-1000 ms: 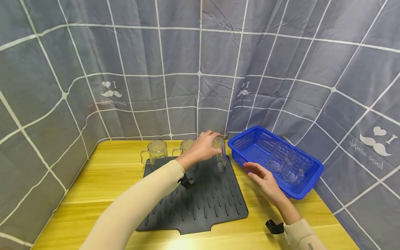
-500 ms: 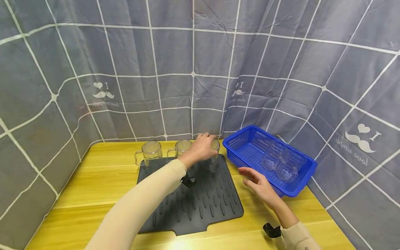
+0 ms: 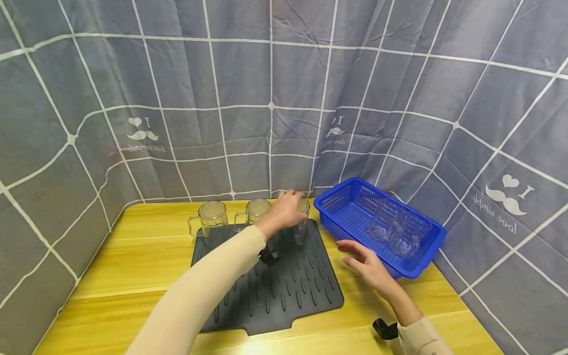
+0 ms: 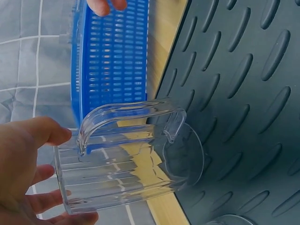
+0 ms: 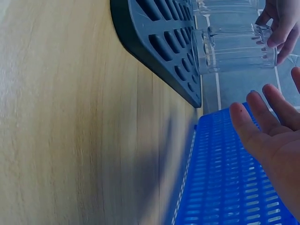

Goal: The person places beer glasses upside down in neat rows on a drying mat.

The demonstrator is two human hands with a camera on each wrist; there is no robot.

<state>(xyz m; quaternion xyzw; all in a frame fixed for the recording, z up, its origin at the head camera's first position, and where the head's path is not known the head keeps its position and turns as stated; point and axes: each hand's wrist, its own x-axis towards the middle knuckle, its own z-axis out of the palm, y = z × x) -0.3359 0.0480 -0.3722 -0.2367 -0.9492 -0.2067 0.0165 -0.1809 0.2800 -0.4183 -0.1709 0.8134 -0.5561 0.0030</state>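
Partly hidden glass mug (image 4: 123, 164) in grip of left hand (image 3: 286, 211), right hand (image 3: 369, 266) loosely spread.

Gray curtain (image 3: 248, 74) with white grid lines, yellow wooden table (image 3: 128, 256)

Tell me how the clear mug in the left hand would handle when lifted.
The clear mug is probably stiff: it shows no bend where the left hand grips it. Its glossy sheen suggests it may be slippery. If it tipped over, the handle jutting from one side would likely check any rolling.
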